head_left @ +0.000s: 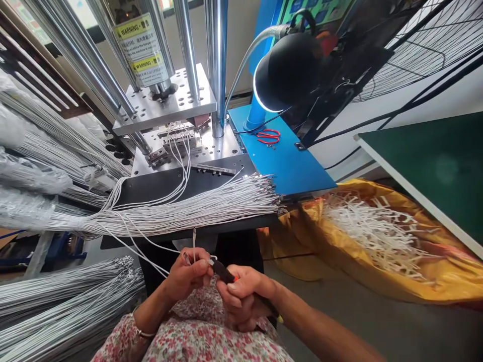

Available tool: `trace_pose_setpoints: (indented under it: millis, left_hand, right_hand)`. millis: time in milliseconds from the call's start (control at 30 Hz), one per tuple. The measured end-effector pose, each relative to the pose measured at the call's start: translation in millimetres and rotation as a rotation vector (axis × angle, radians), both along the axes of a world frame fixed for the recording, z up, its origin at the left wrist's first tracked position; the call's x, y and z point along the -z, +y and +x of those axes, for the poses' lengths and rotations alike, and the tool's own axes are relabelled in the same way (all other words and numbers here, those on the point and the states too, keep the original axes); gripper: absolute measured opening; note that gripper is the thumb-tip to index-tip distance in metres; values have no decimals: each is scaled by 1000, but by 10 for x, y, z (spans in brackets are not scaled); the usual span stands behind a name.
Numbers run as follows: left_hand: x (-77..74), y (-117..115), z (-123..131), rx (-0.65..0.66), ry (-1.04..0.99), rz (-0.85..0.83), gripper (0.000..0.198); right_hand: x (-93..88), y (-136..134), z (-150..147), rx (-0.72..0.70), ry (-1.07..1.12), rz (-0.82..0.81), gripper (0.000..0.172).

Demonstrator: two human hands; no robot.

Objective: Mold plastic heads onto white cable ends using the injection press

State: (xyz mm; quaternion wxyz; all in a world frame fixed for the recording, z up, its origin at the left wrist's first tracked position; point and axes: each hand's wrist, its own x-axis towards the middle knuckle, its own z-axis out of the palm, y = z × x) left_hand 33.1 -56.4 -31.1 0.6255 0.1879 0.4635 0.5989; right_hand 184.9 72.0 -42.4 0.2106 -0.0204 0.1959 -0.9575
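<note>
My left hand (pixel 187 278) is closed in a pinch on thin white wires (pixel 194 241) that rise from my fingers toward the machine. My right hand (pixel 244 296) is wrapped round a dark tool with an orange mark (pixel 225 275), its tip touching the wire ends at my left fingers. Both hands sit low in the middle, above my floral-patterned lap. A thick bundle of white wires with metal terminals (pixel 211 206) lies across the black table edge just above my hands. Several wires run from it into the fixture (pixel 177 143) of the press machine.
A press machine with steel columns (pixel 217 65) and warning labels stands behind. A black lamp (pixel 289 70) hangs over a blue table (pixel 287 161) with red scissors (pixel 267 136). A yellow bag of white scraps (pixel 370 231) lies right. More wire bundles (pixel 60 301) lie left.
</note>
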Motion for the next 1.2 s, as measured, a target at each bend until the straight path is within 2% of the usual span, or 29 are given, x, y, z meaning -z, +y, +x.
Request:
trace_pose_setpoints:
  millis: [100, 167, 200, 333, 367, 433, 500, 567, 633, 733, 800, 833, 933, 1033, 1100, 1200]
  left_hand:
    - [-13, 13, -1, -12, -57, 38, 35]
    - [-54, 30, -30, -12, -33, 18, 33]
    - [-76, 39, -49, -11, -10, -4, 32]
    - [-138, 58, -103, -45, 59, -78, 31]
    - [-144, 61, -103, -53, 72, -90, 31]
    - [-152, 70, -88, -47, 96, -103, 31]
    - [-174, 83, -68, -20, 123, -103, 31]
    - [-229, 100, -69, 23, 167, -112, 33]
    - [-323, 114, -109, 68, 328, -148, 34]
    - [-486, 127, -229, 128, 748, -194, 34]
    - [-554, 136, -304, 114, 868, -182, 28]
    - [-567, 144, -326, 86, 841, -170, 26]
    - [-527, 185, -298, 31, 672, -141, 40]
    - [-435, 240, -156, 92, 630, -135, 36]
    - [-391, 273, -64, 87, 677, -144, 32]
    - [-374, 309, -12, 49, 739, -141, 41]
  right_hand:
    - [81, 11, 4, 118, 1, 69, 50]
    - [81, 78, 40, 144, -28, 203, 49]
    - [62, 118, 67, 166, -44, 352, 46]
    - [-89, 224, 169, 329, -144, 1180, 25]
    - [-131, 227, 174, 370, -173, 1315, 23]
    - [-209, 211, 143, 471, -187, 1433, 21]
    - [-274, 180, 66, 614, -104, 1449, 19]
    - [-317, 151, -25, 662, 42, 1419, 16]
    - [-335, 133, -96, 624, 124, 1454, 13]
    - [-345, 140, -148, 560, 149, 1545, 24]
    - [-363, 164, -165, 558, 117, 1487, 26]
    - [-376, 176, -175, 585, 73, 1417, 27]
    - [-411, 192, -219, 743, -86, 1161, 32]
    - [-400, 177, -281, 885, -235, 976, 35]
    - [-371, 173, -317, 921, -298, 922, 40]
    - [-330, 189, -339, 881, -249, 948, 40]
